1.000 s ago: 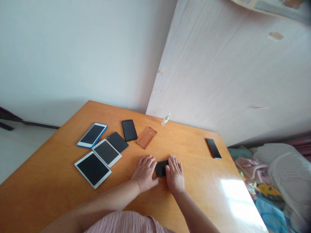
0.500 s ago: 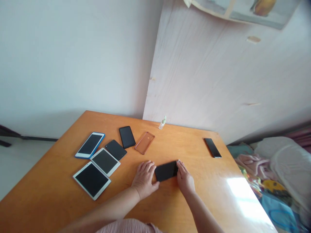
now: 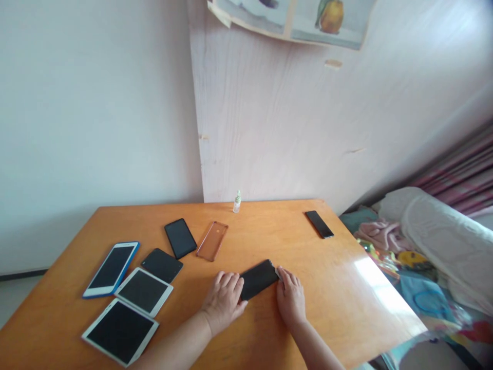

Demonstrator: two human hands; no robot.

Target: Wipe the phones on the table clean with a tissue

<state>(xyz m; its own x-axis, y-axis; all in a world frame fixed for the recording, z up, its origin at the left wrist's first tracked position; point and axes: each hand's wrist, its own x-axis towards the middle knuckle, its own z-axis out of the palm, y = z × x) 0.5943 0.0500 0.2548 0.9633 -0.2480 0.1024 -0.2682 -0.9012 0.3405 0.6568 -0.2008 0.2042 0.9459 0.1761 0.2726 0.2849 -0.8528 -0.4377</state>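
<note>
A black smartphone (image 3: 259, 280) lies on the wooden table in front of me, tilted so its right end points away. My left hand (image 3: 225, 299) grips its left end, fingers along the far edge and thumb on the near side. At the phone's right end, my right hand (image 3: 289, 295) is closed, with its fingertips pinching a small greyish thing (image 3: 278, 274) against the phone's short edge. What that small thing is, I cannot make out. Beyond my hands lies a clear brownish phone case (image 3: 213, 241).
To the left lie two white tablets (image 3: 144, 292), a blue-cased phone (image 3: 111, 270), a dark flat device (image 3: 162, 264) and a black phone (image 3: 181, 238). A small bottle (image 3: 236, 202) stands by the wall. Another phone (image 3: 319, 224) lies far right, near bedding (image 3: 435, 241).
My view has turned to the right and tilted. The right hand has drawn back slightly from the phone's end, and the small greyish thing shows at its fingertips. My left hand keeps its grip.
</note>
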